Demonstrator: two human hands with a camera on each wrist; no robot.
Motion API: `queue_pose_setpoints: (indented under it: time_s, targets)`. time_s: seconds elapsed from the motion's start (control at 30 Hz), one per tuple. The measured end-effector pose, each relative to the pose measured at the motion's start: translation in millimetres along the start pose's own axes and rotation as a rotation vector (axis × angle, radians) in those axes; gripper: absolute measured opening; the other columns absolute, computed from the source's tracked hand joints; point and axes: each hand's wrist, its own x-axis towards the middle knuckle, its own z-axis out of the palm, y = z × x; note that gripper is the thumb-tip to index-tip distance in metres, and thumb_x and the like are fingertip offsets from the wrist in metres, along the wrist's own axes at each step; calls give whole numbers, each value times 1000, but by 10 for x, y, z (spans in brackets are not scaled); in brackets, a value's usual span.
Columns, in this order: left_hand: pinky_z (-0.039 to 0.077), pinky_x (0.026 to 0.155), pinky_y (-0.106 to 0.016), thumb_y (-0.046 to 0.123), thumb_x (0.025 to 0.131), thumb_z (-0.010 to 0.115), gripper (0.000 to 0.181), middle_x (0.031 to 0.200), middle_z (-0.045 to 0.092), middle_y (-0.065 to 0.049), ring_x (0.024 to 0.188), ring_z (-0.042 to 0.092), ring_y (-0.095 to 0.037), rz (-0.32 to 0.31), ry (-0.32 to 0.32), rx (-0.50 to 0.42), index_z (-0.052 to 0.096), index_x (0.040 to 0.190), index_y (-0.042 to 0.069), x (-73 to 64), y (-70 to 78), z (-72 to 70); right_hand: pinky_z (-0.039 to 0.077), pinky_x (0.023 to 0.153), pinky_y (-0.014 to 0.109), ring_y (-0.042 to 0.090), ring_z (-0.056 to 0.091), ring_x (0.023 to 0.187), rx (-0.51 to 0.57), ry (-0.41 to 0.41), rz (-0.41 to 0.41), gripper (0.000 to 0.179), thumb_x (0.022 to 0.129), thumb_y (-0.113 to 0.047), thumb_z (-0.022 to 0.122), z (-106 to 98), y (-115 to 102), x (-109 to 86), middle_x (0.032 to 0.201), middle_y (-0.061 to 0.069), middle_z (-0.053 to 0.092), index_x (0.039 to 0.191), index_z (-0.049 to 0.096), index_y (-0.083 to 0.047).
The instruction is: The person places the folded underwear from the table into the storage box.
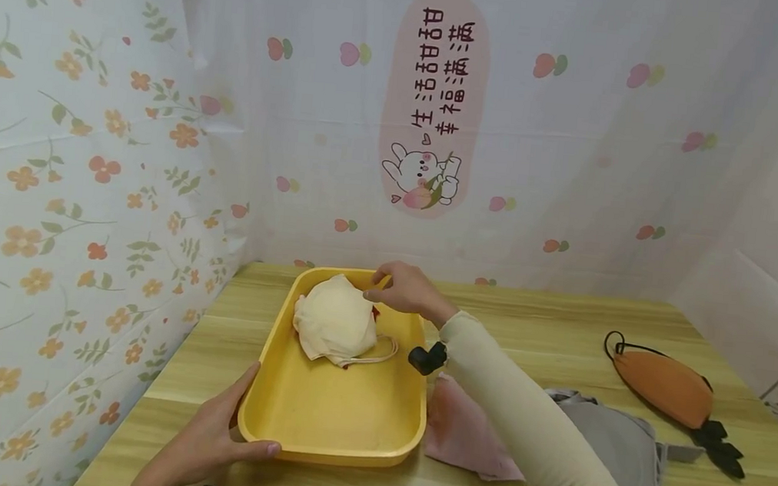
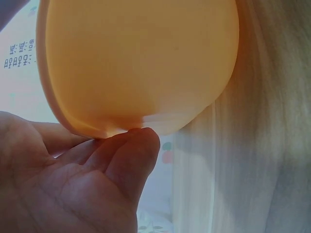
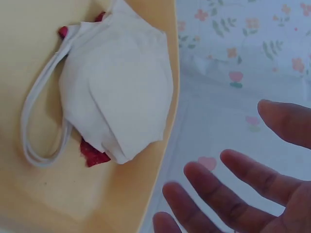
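A yellow plastic tray [image 1: 331, 423] stands on the table. In its far left part lies a bunched cream cloth bag [image 1: 337, 317] with a looped cord [image 1: 379, 354], which the right wrist view shows closer. Bits of red material [image 3: 95, 154] stick out from under the bag. My left hand [image 1: 209, 428] holds the tray's near left corner, thumb at the near wall and fingers along the left side. My right hand [image 1: 407, 289] hovers over the tray's far right part, just right of the bag. Its fingers are spread and loosely bent, holding nothing.
Right of the tray, a pink cloth [image 1: 469, 435] lies partly under my right forearm. Beyond it are a grey cloth bag [image 1: 624, 453] and an orange carrot-shaped pouch [image 1: 664, 387] with a black cord and dark leaves. A patterned curtain [image 1: 542, 156] hangs behind the table.
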Motion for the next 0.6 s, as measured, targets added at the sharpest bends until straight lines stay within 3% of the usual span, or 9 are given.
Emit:
queue_pose_setpoints:
  time_s: [0.1,0.2,0.37,0.6]
  targets:
    - [41,102,-16,41,77,86,121,164,24,-25,144,43,-36,0,3,-7,9,161,1,-1,-3,6,53,71,30,20,64,81,-21,-4,-30,37,94,-32,69,-38,46,-116,104,11,71,119,67,-5]
    - [41,101,-15,41,77,86,121,164,24,-26,144,43,-36,8,-1,-19,9,161,0,2,-22,7,52,67,29,18,65,77,-52,-4,-60,34,94,-30,70,-47,107,-241,96,11,73,116,67,-5]
    - [42,102,-17,40,78,85,120,164,25,-26,144,44,-36,16,-3,-5,9,161,0,-10,-25,-13,56,74,33,22,67,87,-93,-22,-115,30,92,-29,71,-29,255,-469,102,14,73,111,68,-6]
    - [42,105,-22,40,78,85,119,164,26,-25,144,43,-37,42,2,29,9,161,1,2,-34,-13,58,79,40,24,70,88,-76,-47,-120,30,93,-28,70,-13,580,-808,104,15,72,113,68,-5]
